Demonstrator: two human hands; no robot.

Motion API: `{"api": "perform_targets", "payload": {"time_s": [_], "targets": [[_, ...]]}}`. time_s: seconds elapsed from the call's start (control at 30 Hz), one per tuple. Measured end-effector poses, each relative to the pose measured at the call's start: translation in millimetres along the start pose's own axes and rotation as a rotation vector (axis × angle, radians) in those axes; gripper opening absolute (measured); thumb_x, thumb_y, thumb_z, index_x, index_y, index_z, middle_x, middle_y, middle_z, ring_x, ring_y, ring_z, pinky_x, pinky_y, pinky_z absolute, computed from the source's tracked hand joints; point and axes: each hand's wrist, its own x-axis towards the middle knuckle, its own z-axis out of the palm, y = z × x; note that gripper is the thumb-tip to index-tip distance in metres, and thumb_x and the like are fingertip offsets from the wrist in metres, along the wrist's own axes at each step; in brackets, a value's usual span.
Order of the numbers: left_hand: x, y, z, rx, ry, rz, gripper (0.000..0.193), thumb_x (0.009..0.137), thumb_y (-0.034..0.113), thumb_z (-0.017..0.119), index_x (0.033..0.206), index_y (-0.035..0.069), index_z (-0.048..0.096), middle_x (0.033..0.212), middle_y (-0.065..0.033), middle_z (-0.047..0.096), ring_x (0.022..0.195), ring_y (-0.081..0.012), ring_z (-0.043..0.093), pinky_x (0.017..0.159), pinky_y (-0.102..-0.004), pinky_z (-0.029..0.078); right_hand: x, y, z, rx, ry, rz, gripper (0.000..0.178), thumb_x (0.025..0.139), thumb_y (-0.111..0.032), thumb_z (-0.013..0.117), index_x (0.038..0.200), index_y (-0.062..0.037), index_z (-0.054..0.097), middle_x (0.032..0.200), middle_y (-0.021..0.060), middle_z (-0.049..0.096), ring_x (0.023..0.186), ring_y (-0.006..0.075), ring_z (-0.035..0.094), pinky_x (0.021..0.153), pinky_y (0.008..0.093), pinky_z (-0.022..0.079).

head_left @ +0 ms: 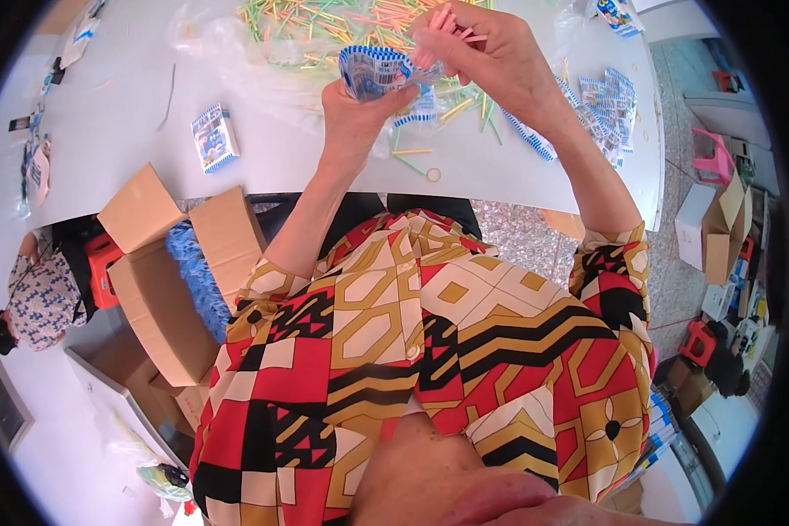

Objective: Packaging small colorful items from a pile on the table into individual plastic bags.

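My left hand [351, 123] grips a small blue-and-white printed plastic bag [373, 77] near the far middle of the table, its striped edge facing up. Closed around a bundle of thin pink sticks [441, 35], my right hand [506, 66] is just right of the bag. The bundle's lower ends are close to the bag's right side; whether they are inside it I cannot tell. Beyond both hands spreads a heap of thin green, yellow and pink sticks [311, 22], partly on clear plastic film [223, 44].
Flat printed bags [612, 110] lie at the right, and a filled bag [213, 138] lies at the left. A rubber band [434, 174] is near the table's front edge. An open cardboard box [162, 307] stands below left. A person [44, 294] is at far left.
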Motion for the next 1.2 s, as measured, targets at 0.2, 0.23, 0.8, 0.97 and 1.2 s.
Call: {"api": "perform_targets", "payload": {"time_s": [0.2,0.23,0.8,0.97,1.2], "targets": [[3,1,2,-0.048,-0.013,-0.007,0.018,0.070,0.006,0.075,0.084,0.002,0.065,0.079,-0.0026,0.064,0.067,-0.0076,0.058,0.062,-0.0222,0.048,5,3,1,0.030,-0.008,-0.071,0.025,0.095,-0.014,0.042,0.101,0.0036,0.059,0.079,0.0069,0.059,0.071,0.0129,0.054,0.063,0.0251,0.044],[3,2,3,-0.054,-0.018,-0.001,0.018,0.070,0.006,0.075,0.084,0.002,0.065,0.079,-0.0025,0.064,0.067,-0.0075,0.058,0.062,-0.0222,0.048,5,2,0,0.029,-0.009,-0.071,0.025,0.095,-0.014,0.042,0.101,0.0036,0.059,0.079,0.0069,0.059,0.071,0.0129,0.054,0.063,0.0251,0.044],[7,1,1,-0.005,-0.034,0.068,0.017,0.071,0.006,0.075,0.085,0.003,0.065,0.079,-0.0015,0.065,0.067,-0.0063,0.058,0.063,-0.0215,0.048,16,7,-16,0.125,-0.244,0.050,0.042,0.097,-0.030,0.032,0.116,0.0017,0.054,0.128,0.0157,0.047,0.121,0.0248,0.040,0.103,0.0346,0.027],[5,11,6,-0.085,-0.109,0.022,0.023,0.070,0.005,0.075,0.090,0.003,0.064,0.083,-0.0027,0.065,0.074,-0.0082,0.060,0.069,-0.0229,0.049,13,17,-3,0.062,-0.237,0.030,0.046,0.096,-0.034,0.036,0.122,0.0019,0.048,0.130,0.0155,0.044,0.121,0.0242,0.040,0.102,0.0340,0.028],[0,16,-2,-0.192,-0.105,-0.090,0.027,0.070,0.004,0.074,0.095,0.002,0.063,0.088,-0.0041,0.066,0.079,-0.0103,0.061,0.076,-0.0257,0.049,-8,37,0,0.347,0.061,-0.016,0.017,0.085,-0.009,0.060,0.099,-0.0002,0.062,0.090,0.0031,0.063,0.077,0.0073,0.058,0.075,0.0189,0.046]]}}
